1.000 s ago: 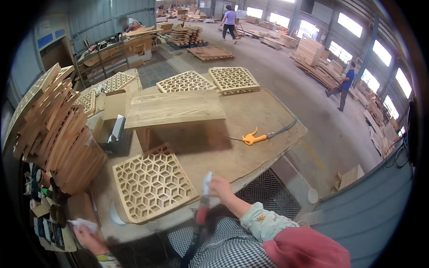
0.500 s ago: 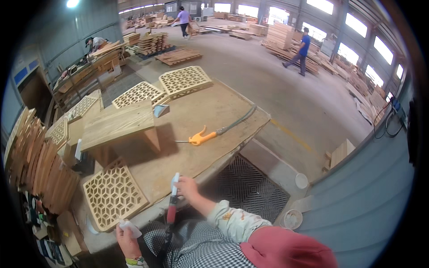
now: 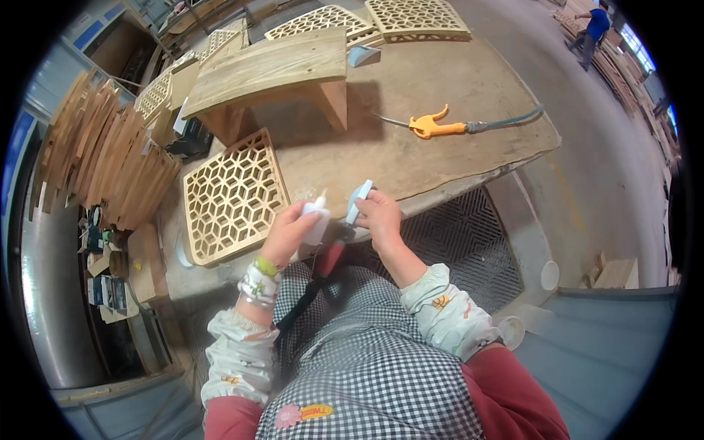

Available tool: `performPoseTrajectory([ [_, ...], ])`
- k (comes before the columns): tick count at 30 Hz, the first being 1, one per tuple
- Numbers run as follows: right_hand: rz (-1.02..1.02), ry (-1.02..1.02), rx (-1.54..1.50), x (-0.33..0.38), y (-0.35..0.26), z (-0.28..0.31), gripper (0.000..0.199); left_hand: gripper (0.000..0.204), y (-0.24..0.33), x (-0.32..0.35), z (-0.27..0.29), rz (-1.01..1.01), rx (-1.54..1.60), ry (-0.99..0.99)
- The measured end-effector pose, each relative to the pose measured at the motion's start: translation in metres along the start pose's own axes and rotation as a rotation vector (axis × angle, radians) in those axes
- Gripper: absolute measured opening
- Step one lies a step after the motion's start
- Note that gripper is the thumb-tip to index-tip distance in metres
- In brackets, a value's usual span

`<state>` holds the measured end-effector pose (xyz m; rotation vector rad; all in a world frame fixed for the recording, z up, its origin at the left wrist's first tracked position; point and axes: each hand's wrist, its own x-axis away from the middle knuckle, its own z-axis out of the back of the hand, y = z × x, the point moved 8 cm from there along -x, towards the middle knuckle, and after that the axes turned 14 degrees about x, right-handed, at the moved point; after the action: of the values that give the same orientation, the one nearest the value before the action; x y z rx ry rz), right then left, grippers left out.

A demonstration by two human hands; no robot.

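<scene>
My left hand (image 3: 284, 236) is closed around a small white squeeze bottle (image 3: 317, 229), its narrow nozzle pointing up. Between the fingers and thumb of my right hand (image 3: 382, 218) is a thin, pale blue block (image 3: 358, 201), tilted upright; its exact kind is unclear. Both hands are over the near edge of the worktable (image 3: 440, 77), a short gap between them. A wooden lattice panel (image 3: 192, 220) with a geometric cut-out pattern lies just left of my left hand. Beyond my hands, an orange air blow gun (image 3: 440, 129) rests on the tabletop, joined to a hose.
A low wooden stand (image 3: 275, 64) occupies the table's far left, with a blue wedge (image 3: 363, 56) beside it. More lattice panels (image 3: 418, 18) lie behind. Stacked wooden slats (image 3: 103, 147) are at left. A black slatted mat (image 3: 469, 238) covers floor below. A person (image 3: 595, 33) is at upper right.
The view has tilted down and shifted. My left hand has brought the bottle up from the table's near corner toward my right hand, which still holds the pale blue block.
</scene>
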<state>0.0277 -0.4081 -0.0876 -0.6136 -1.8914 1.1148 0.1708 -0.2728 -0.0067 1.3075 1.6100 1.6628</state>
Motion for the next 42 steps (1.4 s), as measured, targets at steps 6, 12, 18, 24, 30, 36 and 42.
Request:
performPoseTrajectory([
  [6, -0.003, -0.004, 0.04, -0.004, -0.004, 0.005, 0.017, 0.028, -0.025, -0.033, -0.023, 0.247, -0.15, -0.094],
  [12, 0.002, -0.026, 0.016, -0.002, -0.005, 0.002, 0.019, 0.033, -0.04, -0.054, -0.02, 0.296, -0.164, -0.11],
  [18, -0.005, -0.017, -0.022, -0.001, -0.007, 0.002, 0.017, 0.036, -0.036, -0.055, -0.027, 0.333, -0.123, -0.101],
  [24, -0.014, -0.01, 0.001, -0.001, -0.006, 0.005, 0.017, 0.036, -0.04, -0.057, -0.024, 0.346, -0.171, -0.09],
  [30, -0.014, -0.012, -0.02, -0.003, -0.009, 0.006, 0.02, 0.033, -0.036, -0.044, -0.025, 0.338, -0.139, -0.058],
  [36, 0.035, -0.065, 0.051, -0.011, 0.013, 0.01, 0.023, 0.037, 0.002, -0.009, 0.002, 0.048, -0.189, 0.073],
  [42, 0.03, -0.003, 0.178, -0.022, 0.017, 0.029, 0.015, 0.031, 0.065, 0.072, 0.132, -0.325, 0.121, 0.321],
])
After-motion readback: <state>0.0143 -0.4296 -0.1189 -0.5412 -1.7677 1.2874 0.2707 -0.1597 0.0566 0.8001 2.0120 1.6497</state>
